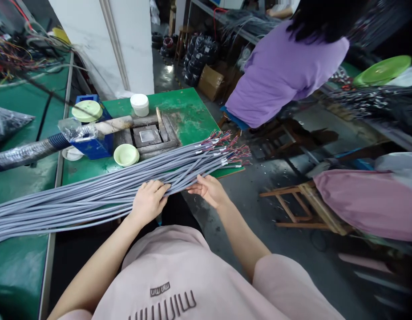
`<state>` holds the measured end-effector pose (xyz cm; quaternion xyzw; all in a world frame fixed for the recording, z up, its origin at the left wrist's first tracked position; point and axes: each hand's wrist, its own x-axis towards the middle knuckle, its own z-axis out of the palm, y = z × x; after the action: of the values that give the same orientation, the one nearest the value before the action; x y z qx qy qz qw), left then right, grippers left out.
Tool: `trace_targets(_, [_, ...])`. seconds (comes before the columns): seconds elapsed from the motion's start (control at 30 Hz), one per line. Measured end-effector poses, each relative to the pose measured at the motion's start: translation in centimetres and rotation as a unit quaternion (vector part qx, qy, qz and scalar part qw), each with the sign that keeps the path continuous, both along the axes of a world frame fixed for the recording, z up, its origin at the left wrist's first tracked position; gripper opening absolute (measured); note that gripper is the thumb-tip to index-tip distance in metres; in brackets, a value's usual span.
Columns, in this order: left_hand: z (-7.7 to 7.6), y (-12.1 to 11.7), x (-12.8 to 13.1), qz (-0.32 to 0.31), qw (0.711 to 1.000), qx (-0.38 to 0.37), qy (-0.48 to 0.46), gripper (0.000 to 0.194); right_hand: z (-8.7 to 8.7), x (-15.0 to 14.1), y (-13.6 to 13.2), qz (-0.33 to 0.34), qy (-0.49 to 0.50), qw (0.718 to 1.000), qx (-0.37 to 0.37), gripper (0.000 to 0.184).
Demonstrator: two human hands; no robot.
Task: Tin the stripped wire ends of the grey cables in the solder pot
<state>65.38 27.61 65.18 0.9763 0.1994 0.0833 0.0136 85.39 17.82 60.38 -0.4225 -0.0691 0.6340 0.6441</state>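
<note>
A long bundle of grey cables (102, 193) lies across the green table in front of me. Its right end has stripped tips with thin red and dark wires (231, 149) and white bands. My left hand (149, 202) rests over the near side of the bundle, fingers curled round some of the cables. Nearer the stripped end, my right hand (209, 190) has its thumb on the bundle's near edge and its fingers below, closed on a few cables.
Behind the bundle are a solder pot (149, 135) in a worn frame, a pale green bowl (126, 155), a lidded white tub (139, 105) and a blue box (92, 146) with a duct (26, 153). A person in purple (286, 71) sits right, near a wooden stool (299, 206).
</note>
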Motion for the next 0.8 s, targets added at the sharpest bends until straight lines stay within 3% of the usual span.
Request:
trace_targets(0.13, [-0.9, 0.3, 0.1, 0.057, 0.997, 0.027, -0.046, 0.028, 0.7, 1.4, 1.7, 0.038, -0.078, 0.996, -0.034, 0.022])
trace_targets(0.27, [-0.9, 0.8, 0.4, 0.049, 0.993, -0.006, -0.104, 0.029, 1.1, 2.2, 1.3, 0.035, -0.205, 0.977, -0.056, 0.034])
trace_targets(0.4, [-0.3, 0.5, 0.1, 0.033, 0.986, -0.019, -0.160, 0.025, 1.7, 1.2, -1.1, -0.136, -0.196, 0.970, 0.045, 0.034])
trace_targets(0.5, [0.6, -0.4, -0.2, 0.015, 0.982, -0.012, -0.188, 0.026, 3.1, 0.3, -2.5, -0.264, -0.216, 0.934, 0.106, 0.029])
trace_targets(0.57, [1.1, -1.2, -0.4, 0.001, 0.976, -0.009, -0.219, 0.027, 4.2, -0.1, -3.0, -0.295, -0.248, 0.914, 0.126, 0.025])
trace_targets(0.7, [1.5, -2.9, -0.8, -0.008, 0.964, -0.027, -0.263, 0.021, 5.5, -0.1, -3.0, -0.285, -0.271, 0.910, 0.132, 0.020])
trace_targets(0.8, [1.8, -3.7, -0.8, -0.010, 0.968, -0.106, -0.229, 0.017, 5.4, -0.2, -2.6, -0.240, -0.284, 0.920, 0.127, 0.020])
